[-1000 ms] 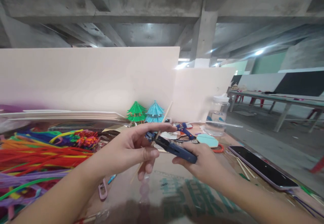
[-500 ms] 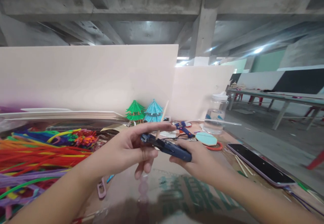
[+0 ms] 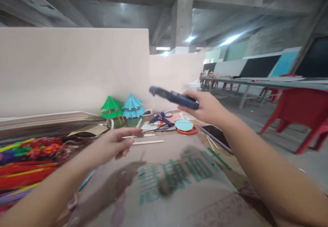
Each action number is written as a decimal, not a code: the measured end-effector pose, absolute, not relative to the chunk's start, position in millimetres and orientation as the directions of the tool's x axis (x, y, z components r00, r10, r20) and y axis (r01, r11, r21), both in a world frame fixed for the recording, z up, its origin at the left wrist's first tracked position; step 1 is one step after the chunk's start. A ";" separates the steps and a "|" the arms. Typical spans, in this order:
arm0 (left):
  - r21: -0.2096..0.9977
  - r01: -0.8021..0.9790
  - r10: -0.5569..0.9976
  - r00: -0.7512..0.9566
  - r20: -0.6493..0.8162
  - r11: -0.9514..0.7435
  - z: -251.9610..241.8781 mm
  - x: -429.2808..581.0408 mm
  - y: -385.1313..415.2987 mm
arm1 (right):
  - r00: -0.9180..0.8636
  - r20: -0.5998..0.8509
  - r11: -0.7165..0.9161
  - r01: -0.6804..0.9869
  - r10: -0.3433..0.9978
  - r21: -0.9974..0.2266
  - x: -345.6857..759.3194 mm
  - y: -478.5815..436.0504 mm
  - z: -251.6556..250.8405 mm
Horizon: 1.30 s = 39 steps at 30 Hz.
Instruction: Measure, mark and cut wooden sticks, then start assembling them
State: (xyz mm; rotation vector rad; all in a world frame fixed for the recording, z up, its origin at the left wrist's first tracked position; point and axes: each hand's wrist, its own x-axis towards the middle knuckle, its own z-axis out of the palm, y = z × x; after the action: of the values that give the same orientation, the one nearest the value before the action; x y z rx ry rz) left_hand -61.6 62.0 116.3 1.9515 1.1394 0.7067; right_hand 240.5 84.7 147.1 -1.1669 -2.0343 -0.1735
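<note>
Held a long, dark-blue hand tool [image 3: 173, 96] in the right-hand grip [image 3: 208, 105], with the fingers closed round the rear end and the blurred front end toward the left. Had the tool up in the air, well above the surface [image 3: 237, 179] and in front of a low, cream-white board [image 3: 176, 71]. Held the left-hand grip [image 3: 119, 143] lower, over a translucent plastic sheet printed with green characters [image 3: 176, 151], with the fingers reaching forward and the thumb apart from the forefinger. Could not tell, through the blur, if pinching anything thin there. Saw two flat, pale wooden strips [image 3: 150, 142] just beyond the left fingertips. Noticed, farther back, a green, tiered, cone-roofed model [image 3: 111, 104] beside a light-blue model of the same shape [image 3: 133, 104], both upright before a taller, cream-white board [image 3: 74, 69]. Made out a blue glue gun [image 3: 161, 118] to the right of these, then a pale-blue octagonal disc [image 3: 183, 125] over an orange-red, ring-shaped handle [image 3: 195, 130]. Spotted a black-screened phone [image 3: 217, 136] near the right forearm [image 3: 256, 155], with thin, pale sticks [image 3: 211, 141] beside it. Found a heap of red, yellow and purple fuzzy stems [image 3: 23, 172] at the left.
</note>
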 end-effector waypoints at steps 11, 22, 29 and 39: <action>0.750 0.514 0.729 0.682 -0.064 -0.415 51.7 132.5 109.9 | -0.177 0.777 0.577 0.770 0.604 -0.273 240.3 72.8 157.2; 0.493 0.661 0.802 0.580 0.142 -0.566 82.2 -10.3 112.0 | -0.218 0.727 0.518 0.828 0.651 -0.215 233.7 74.7 149.3; 0.387 0.714 0.805 0.573 0.155 -0.583 68.5 -96.7 129.4 | -0.352 0.731 0.462 0.885 0.585 0.057 219.0 71.5 139.2; 0.286 0.813 0.861 0.457 0.225 -0.507 77.5 -104.8 126.2 | -0.411 0.759 0.448 0.876 0.504 0.176 221.7 62.1 138.0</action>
State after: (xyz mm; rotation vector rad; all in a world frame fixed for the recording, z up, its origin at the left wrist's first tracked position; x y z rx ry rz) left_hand -104.8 126.2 77.5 2.5618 1.4816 0.5180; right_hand 221.7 62.1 138.0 -1.1505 -2.0713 -0.7617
